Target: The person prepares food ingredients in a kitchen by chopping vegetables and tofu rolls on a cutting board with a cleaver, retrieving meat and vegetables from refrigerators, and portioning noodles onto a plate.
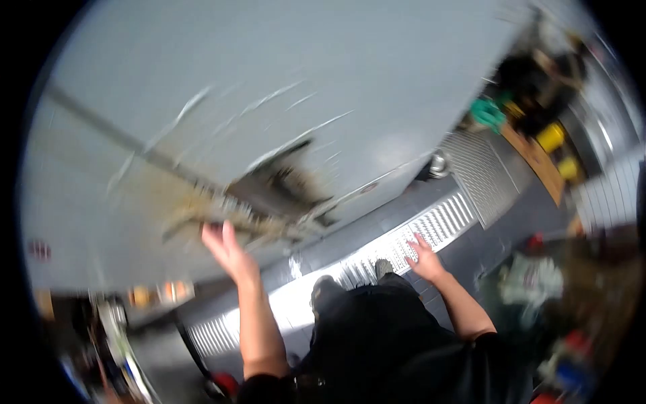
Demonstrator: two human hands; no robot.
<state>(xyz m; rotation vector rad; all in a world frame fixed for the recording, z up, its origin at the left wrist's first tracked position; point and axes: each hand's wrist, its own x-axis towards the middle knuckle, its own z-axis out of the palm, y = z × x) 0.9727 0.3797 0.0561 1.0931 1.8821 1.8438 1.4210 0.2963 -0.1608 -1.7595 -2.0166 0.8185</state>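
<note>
A large scuffed light-grey panel (377, 60) fills the upper part of the view. Low on it is a torn, dark opening (279, 185), with brownish stains and rough edges around it. My left hand (230, 252) is raised beside the stained area, thumb and fingers apart; blur hides whether its fingertips touch the panel. Over the metal floor grating hangs my right hand (422, 260), its fingers spread and nothing in them.
A slotted metal grating (431, 225) runs across the dark tiled floor below me. At right lie a textured metal plate (481, 172), a green bundle (488, 114), a cardboard piece (538, 165) and yellow items (552, 137). Blurred clutter stands at lower left.
</note>
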